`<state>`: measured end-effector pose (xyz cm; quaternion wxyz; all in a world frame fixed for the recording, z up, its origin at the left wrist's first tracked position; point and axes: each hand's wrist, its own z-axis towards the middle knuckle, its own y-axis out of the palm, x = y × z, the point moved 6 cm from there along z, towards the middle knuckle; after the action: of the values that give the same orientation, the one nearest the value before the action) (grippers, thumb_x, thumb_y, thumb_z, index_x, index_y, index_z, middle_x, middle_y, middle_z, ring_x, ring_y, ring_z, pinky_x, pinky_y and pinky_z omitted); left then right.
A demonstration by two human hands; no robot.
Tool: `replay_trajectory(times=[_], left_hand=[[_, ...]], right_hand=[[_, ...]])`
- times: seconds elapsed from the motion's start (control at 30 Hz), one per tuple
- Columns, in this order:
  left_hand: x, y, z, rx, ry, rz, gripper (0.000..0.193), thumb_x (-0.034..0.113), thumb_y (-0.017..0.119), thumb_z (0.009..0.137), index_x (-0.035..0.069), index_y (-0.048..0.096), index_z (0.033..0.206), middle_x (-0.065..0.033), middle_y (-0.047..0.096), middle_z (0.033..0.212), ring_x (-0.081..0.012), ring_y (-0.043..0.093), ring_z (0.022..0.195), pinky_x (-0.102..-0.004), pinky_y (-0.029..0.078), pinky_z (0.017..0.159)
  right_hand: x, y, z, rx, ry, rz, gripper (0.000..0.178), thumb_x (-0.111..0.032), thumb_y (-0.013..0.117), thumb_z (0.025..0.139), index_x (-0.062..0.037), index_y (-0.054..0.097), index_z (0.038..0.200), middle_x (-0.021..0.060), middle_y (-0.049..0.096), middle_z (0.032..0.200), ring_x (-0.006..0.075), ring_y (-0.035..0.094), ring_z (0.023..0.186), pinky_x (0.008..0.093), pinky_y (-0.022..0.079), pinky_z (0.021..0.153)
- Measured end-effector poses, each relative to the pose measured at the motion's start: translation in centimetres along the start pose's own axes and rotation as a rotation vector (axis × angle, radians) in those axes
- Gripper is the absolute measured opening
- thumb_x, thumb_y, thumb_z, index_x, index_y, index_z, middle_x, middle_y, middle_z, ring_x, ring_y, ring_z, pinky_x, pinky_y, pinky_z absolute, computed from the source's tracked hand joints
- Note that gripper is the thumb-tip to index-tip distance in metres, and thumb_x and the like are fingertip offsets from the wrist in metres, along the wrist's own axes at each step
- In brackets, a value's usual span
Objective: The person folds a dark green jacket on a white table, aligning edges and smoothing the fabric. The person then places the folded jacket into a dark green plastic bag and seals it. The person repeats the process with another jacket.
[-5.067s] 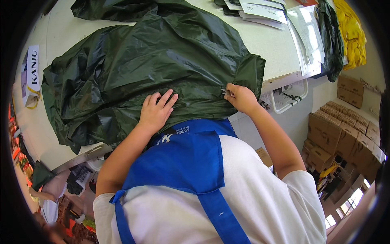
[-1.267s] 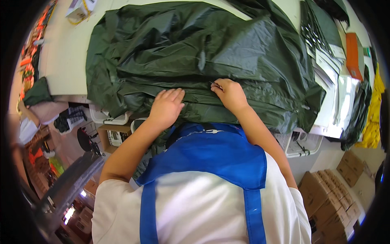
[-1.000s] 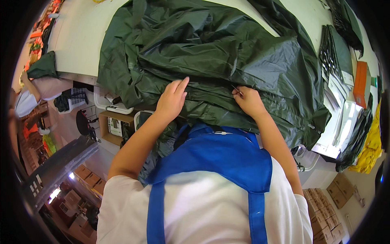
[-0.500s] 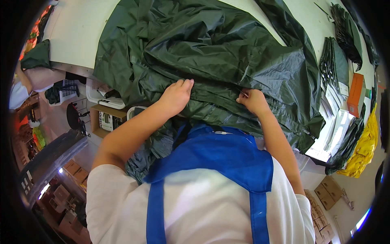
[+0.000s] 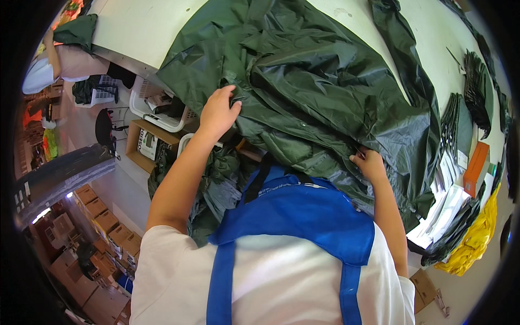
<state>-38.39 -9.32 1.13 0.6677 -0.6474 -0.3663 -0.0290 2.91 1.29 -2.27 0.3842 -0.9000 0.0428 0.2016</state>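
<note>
A large dark green, shiny rain garment (image 5: 319,70) lies crumpled over the table, its near edge hanging toward my blue apron (image 5: 298,211). At the garment's left part, my left hand (image 5: 218,112) rests against the folds, thumb and fingers slightly apart. My right hand (image 5: 370,164) is closed at the near right edge, fingertips pinched together by a dark fold. A small dark tip shows at those fingers; whether it is a tool or cloth is unclear.
The pale table (image 5: 135,32) extends behind the garment. On the right lie green straps (image 5: 476,97), white papers (image 5: 444,200), an orange box (image 5: 475,169) and yellow cloth (image 5: 474,238). A white basket (image 5: 157,116) and cardboard box (image 5: 142,160) stand left below the table edge. Another person's arm (image 5: 52,57) shows far left.
My left hand has moved left and up along the garment, its fingers loosening. The right hand has moved right and down. The view has also shifted, and the garment's folds have been pulled rightward.
</note>
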Motion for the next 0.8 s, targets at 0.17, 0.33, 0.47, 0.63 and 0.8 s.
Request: replay_trajectory(times=[0.17,0.33,0.47,0.63,0.8], left_hand=[[-2.2,1.5,2.5,-0.355,-0.233,-0.193,0.034,0.02,0.069,0.08,-0.001,0.061,0.105,-0.0131,0.064,0.097,-0.0183,0.061,0.084,-0.0301,0.048,0.074],[-0.4,-0.2,1.7,-0.488,-0.253,-0.855,0.018,-0.001,0.066,0.079,0.002,0.059,0.095,-0.0008,0.062,0.089,-0.0094,0.057,0.081,-0.0235,0.045,0.077],[0.3,-2.1,1.6,-0.436,-0.238,-0.799,0.02,-0.003,0.065,0.079,0.002,0.058,0.098,-0.0012,0.061,0.091,-0.0089,0.056,0.085,-0.0227,0.045,0.079],[1.6,-3.3,0.7,-0.425,-0.254,-0.906,0.022,-0.005,0.062,0.08,0.003,0.059,0.101,-0.0009,0.06,0.094,-0.0076,0.055,0.091,-0.0224,0.045,0.081],[-0.2,-3.3,-1.3,-0.61,-0.373,-0.967,0.021,0.012,0.055,0.087,0.001,0.06,0.104,-0.0037,0.062,0.103,-0.0107,0.056,0.096,-0.0245,0.042,0.089]], right_hand=[[-3.7,-0.8,-2.5,-0.026,-0.074,-0.168,0.032,-0.031,0.069,0.078,-0.0002,0.062,0.074,0.0188,0.062,0.07,0.0373,0.061,0.07,0.0436,0.046,0.064],[-18.5,-2.7,-2.1,-0.029,-0.711,0.093,0.016,-0.013,0.061,0.079,-0.0068,0.064,0.093,0.0134,0.064,0.086,0.033,0.062,0.081,0.0405,0.049,0.069],[-29.9,-3.4,2.6,0.288,-1.058,-0.054,0.035,-0.006,0.059,0.078,-0.0161,0.061,0.111,0.0039,0.06,0.112,0.0295,0.063,0.088,0.039,0.052,0.074],[-35.2,-0.6,8.4,0.016,-1.05,-0.513,0.03,-0.006,0.056,0.079,-0.0143,0.063,0.107,0.0052,0.064,0.103,0.0297,0.063,0.088,0.0394,0.051,0.074],[-33.0,-4.9,4.6,-0.028,-1.224,-0.033,0.019,-0.003,0.06,0.076,-0.0059,0.059,0.095,0.0116,0.062,0.087,0.0312,0.061,0.08,0.0395,0.048,0.067]])
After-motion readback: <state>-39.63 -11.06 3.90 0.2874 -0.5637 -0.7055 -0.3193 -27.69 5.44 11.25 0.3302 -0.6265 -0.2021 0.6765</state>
